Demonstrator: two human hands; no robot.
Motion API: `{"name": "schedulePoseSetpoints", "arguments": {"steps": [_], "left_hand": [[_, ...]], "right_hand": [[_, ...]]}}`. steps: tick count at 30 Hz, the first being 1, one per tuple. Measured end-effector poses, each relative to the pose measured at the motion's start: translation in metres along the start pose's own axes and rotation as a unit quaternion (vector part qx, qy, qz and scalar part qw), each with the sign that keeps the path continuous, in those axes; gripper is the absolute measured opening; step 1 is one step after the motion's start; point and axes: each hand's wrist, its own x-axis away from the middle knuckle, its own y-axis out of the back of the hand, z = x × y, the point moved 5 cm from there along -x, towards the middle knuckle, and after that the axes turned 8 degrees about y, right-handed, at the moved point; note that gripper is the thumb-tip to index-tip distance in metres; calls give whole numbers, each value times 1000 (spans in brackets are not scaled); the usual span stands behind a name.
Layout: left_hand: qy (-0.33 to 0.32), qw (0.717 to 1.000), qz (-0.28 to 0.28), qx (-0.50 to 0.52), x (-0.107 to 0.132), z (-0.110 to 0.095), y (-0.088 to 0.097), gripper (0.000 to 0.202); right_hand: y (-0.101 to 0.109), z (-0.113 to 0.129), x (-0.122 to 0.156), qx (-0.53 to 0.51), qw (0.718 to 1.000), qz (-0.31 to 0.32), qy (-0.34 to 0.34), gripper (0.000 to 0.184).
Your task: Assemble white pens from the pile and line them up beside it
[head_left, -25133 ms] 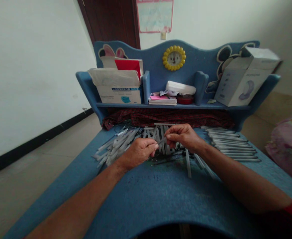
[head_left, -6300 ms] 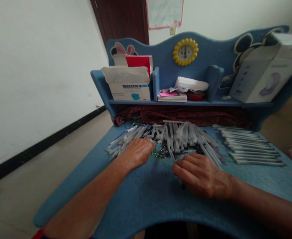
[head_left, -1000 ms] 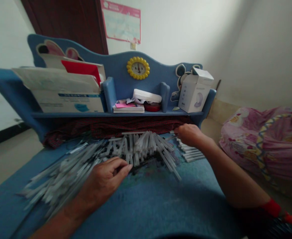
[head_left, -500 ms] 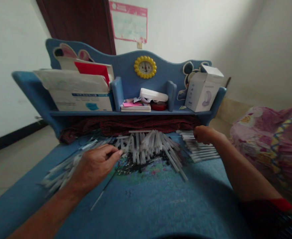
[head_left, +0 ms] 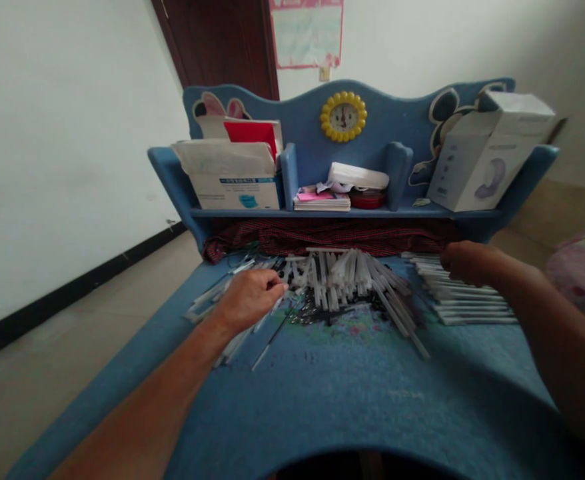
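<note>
My left hand [head_left: 252, 297] is closed, thumb and forefinger pinched together at the left side of a central pile of translucent plastic tubes [head_left: 347, 273]. What the pinch holds is too small to make out. A thin dark rod with a pale end [head_left: 271, 340] slants down from near its fingertips; whether they touch it I cannot tell. More pale tubes [head_left: 235, 347] lie partly under that hand. At the right, my right hand [head_left: 465, 262] is closed over a neat row of filled-looking tubes [head_left: 472, 308]; its fingertips are hidden. Small dark pieces [head_left: 317, 313] lie before the pile.
A blue desk [head_left: 342, 400] bears everything, with a blue shelf [head_left: 322, 213] along its back. On the shelf stand a mask box [head_left: 237, 193], a stack of papers [head_left: 322, 205] and a white carton [head_left: 482, 160]. A dark red checked cloth [head_left: 332, 232] lies beneath it.
The camera view has swung toward the left, so the whole scene sits farther right. My left hand stays pinched by the pile, and my right hand stays closed over the tube row.
</note>
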Motion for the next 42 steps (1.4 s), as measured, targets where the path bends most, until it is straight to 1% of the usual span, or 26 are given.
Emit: {"name": "schedulePoseSetpoints", "arguments": {"steps": [3,7,8,11,13,15,17,20,22,24,27,29,31,34,38,42], "left_hand": [[-14,998,56,0,3,-5,-6,25],[-36,993,113,-12,7,-12,-9,22],[-40,991,124,-18,7,-13,-9,21],[-47,986,156,-36,9,-16,-10,21],[-46,984,169,-43,10,-18,-10,22],[-43,982,175,-48,10,-18,-10,23],[-41,981,179,-54,11,-17,-10,23],[-52,979,186,-70,11,-15,-12,23],[-60,975,196,-83,13,-14,-13,20],[-59,971,211,-97,15,-14,-15,16],[-49,964,232,-123,18,-15,-15,13],[-45,960,239,-141,20,-17,-15,13],[-43,957,242,-154,22,-19,-15,14],[-42,956,243,-158,23,-20,-16,14],[-55,954,253,-148,24,-21,-21,12],[-50,950,262,-164,24,-20,-22,11]], "right_hand": [[6,15,-1,16,999,17,25,21],[19,51,8,12,994,32,102,21],[22,62,13,2,992,33,125,20],[30,98,28,-29,974,28,222,15],[31,118,38,-22,965,37,260,14],[28,132,43,9,963,44,265,20],[22,139,43,50,969,46,239,26],[11,142,40,76,976,54,197,32],[5,142,37,64,979,65,184,34],[1,141,36,41,981,82,172,34],[-3,142,35,-10,979,134,151,28],[-6,142,36,-44,973,177,139,30],[-7,141,36,-73,967,204,131,31],[-10,135,35,-117,961,215,130,27],[-14,120,34,-186,950,222,116,19],[-12,109,34,-220,941,227,119,14]]}}
